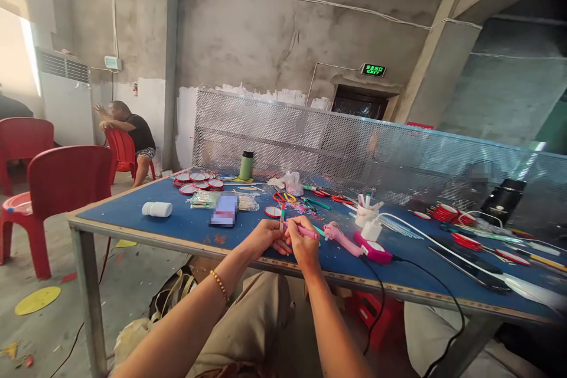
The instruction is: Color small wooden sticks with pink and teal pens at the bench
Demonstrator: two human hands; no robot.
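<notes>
My left hand [264, 237] and my right hand [303, 243] meet at the front edge of the blue table [177, 225]. The left hand pinches a thin upright stick [282, 214] with a green and red end. In the right hand's closed fingers lies a pink pen-like stick [306, 231], pointing right. A gold bracelet [220, 285] sits on my left wrist. Just right of my hands lies a pink glue gun [354, 242] with a black cable [414, 269].
Round red mirrors [197, 182], a white bottle [157, 209], a green flask [246, 165], scissors [283, 196], a white cup of sticks [365, 212] and more red discs [445, 211] lie on the table. A perforated metal screen [354, 147] backs it. Red chairs [62, 189] stand at left; a person [128, 133] sits beyond.
</notes>
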